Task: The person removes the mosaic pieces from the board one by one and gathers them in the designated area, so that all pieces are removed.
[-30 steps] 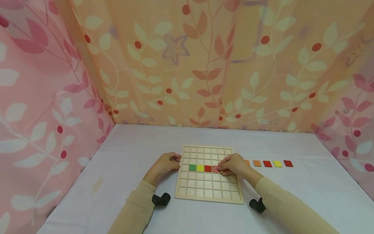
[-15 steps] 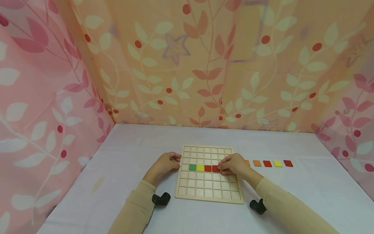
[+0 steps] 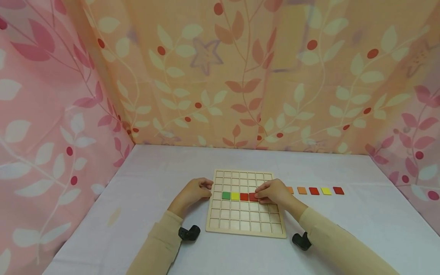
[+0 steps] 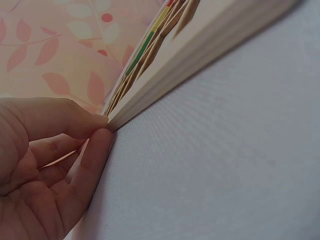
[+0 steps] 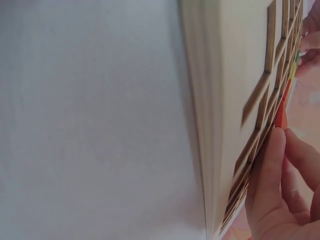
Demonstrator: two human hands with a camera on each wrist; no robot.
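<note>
A square wooden grid board (image 3: 245, 232) lies on the table. In one of its rows sit a green tile (image 3: 226, 195), a yellow tile (image 3: 235, 196) and a red tile (image 3: 244, 196). My right hand (image 3: 277, 194) pinches another red tile (image 3: 252, 196) beside them; in the right wrist view this red tile (image 5: 281, 116) stands tilted between thumb and finger at the grid. My left hand (image 3: 192, 193) holds the board's left edge, and the left wrist view shows its fingertips (image 4: 100, 121) meeting at that edge.
Right of the board a row of loose tiles lies on the white cloth: an orange tile (image 3: 302, 190), a red tile (image 3: 314, 191), a yellow tile (image 3: 326, 191) and a red tile (image 3: 338, 190), with another orange one partly behind the right hand. Patterned curtains (image 3: 220, 84) surround the table.
The pinched red tile shifts its tilt: it looked pale and shiny a second ago, then darker red, and now tilts slightly again. The left hand stays at the board's edge.
</note>
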